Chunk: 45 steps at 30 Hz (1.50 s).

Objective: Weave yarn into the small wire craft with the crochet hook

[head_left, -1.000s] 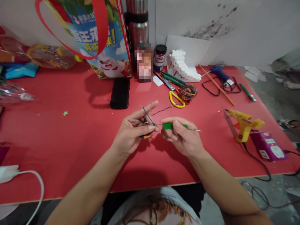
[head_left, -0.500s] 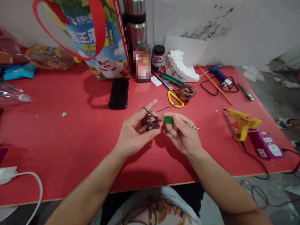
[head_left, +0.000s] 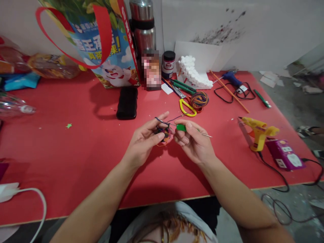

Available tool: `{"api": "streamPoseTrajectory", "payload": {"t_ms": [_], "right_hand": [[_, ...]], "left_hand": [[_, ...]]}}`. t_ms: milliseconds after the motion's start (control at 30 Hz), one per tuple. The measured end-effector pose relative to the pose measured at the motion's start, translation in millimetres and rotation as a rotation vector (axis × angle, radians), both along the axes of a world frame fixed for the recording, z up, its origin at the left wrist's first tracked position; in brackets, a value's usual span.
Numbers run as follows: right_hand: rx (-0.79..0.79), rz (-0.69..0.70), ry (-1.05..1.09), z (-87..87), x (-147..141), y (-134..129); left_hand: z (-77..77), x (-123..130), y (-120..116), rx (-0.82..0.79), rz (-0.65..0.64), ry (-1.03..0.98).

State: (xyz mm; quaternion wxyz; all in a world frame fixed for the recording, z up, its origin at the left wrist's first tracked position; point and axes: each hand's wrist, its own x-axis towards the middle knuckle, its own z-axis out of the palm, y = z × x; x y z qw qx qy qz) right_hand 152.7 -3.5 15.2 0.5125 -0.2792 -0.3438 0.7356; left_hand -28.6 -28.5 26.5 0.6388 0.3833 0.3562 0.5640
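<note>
Between the thumb and fingers of my left hand (head_left: 143,143) is a small multicoloured crochet piece (head_left: 166,134). A dark strand of yarn (head_left: 160,120) passes over the raised index finger of that hand. My right hand (head_left: 194,141) grips a crochet hook (head_left: 181,127) by its green handle; its thin metal tip points at the top of the crochet piece, and a metal end sticks out behind the hand. From the piece the yarn runs back toward a ball of multicoloured yarn (head_left: 199,100), which lies against scissors (head_left: 187,107) with yellow and orange handles.
On the red table (head_left: 83,162) a black case (head_left: 127,103) lies ahead of my left hand. Farther back stand a printed bag (head_left: 111,50), a steel flask (head_left: 144,33) and a dark jar (head_left: 168,64). A yellow glue gun (head_left: 259,131) and a purple pack (head_left: 286,155) are at right.
My left thumb has moved up onto the face of the crochet piece, which has turned so more of it shows. The hook stays in my right hand, close to the piece.
</note>
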Motion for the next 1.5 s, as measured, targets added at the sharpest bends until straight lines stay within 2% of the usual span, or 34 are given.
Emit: {"api": "streamPoseTrajectory", "payload": {"t_ms": [133,300,467,833,1000,1500], "right_hand": [[0.000,-0.007,0.005,-2.8,1,1],[-0.010,-0.013,0.022,-2.8,0,2],[-0.037,-0.008,0.012,-3.3,-2,2],[-0.069,0.017,0.061,-5.7,-2,4],[-0.124,0.015,0.126,-5.0,-2,7],[-0.152,0.035,0.145,-5.5,-3,7]], "left_hand": [[-4.4,2,0,0.039,0.053,0.056],[2.6,5,0,0.059,0.138,0.188],[5.5,4,1,0.071,0.135,0.270],[-3.8,2,3,0.067,0.036,0.205],[-7.8,3,3,0.062,0.073,0.171],[-0.8,4,3,0.038,0.088,0.223]]}}
